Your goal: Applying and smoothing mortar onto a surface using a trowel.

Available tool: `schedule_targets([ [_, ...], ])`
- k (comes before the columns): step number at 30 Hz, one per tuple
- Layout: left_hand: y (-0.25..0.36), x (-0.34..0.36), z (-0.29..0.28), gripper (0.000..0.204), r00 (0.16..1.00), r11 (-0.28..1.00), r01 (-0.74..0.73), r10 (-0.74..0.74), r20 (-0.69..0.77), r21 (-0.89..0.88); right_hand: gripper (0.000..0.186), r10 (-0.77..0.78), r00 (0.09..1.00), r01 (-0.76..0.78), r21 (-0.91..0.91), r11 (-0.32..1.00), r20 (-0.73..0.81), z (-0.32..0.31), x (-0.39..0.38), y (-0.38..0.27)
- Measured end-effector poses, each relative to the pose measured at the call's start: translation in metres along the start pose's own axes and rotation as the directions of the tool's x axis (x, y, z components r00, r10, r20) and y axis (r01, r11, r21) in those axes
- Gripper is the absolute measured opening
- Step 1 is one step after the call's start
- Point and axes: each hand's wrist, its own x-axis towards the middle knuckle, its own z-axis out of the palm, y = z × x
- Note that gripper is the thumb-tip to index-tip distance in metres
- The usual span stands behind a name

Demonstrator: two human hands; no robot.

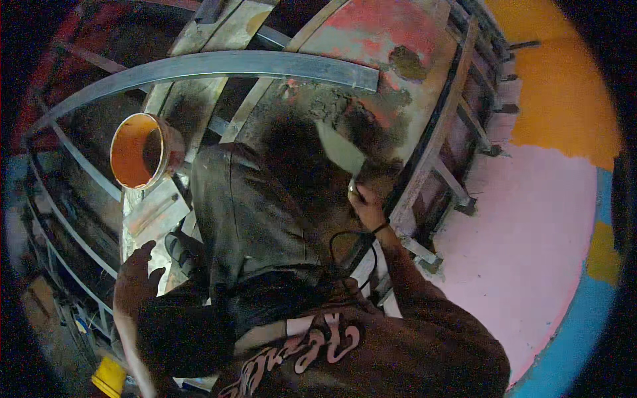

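My right hand [366, 204] is closed round the handle of a trowel [342, 149]. Its pale, pointed blade reaches over a worn board [371, 40] with red and grey stains. Dark grey crumbly material [335, 106] lies on that board, just beyond the blade. My left hand [138, 275] hangs at the left, fingers apart and holding nothing. Just beyond it lies a flat, pale rectangular plate [157, 211] on a light plank. A round bucket [175, 142], orange inside, stands past the plate; its contents are hard to make out in the dim light.
A long metal bar [232, 63] crosses ahead of me. Metal scaffold frames [83, 156] spread down the left, with another frame [464, 109] along the board's right side. Beyond it is a wall [524, 232] painted pink, orange and blue. A yellow container [108, 378] sits at lower left.
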Motion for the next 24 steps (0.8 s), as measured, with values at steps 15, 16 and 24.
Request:
schedule_targets([
  [15, -0.01, 0.004, 0.004, 0.058, 0.999, 0.994, -0.031, 0.032, -0.012, 0.106, 0.032, 0.045, 0.909, 0.099, -0.32, 0.942, 0.414, 0.13, -0.03, 0.075],
  [16, -0.005, 0.007, 0.004, 0.058, 0.999, 0.999, -0.039, 0.039, 0.018, 0.019, 0.033, 0.025, 0.92, 0.139, -0.384, 0.913, 0.392, 0.143, 0.003, 0.074],
  [24, 0.017, 0.023, 0.0, 0.057, 0.995, 0.998, -0.003, -0.003, 0.1, 0.063, 0.037, 0.219, 0.831, -0.518, 0.569, 0.639, 0.511, 0.106, 0.103, 0.026],
])
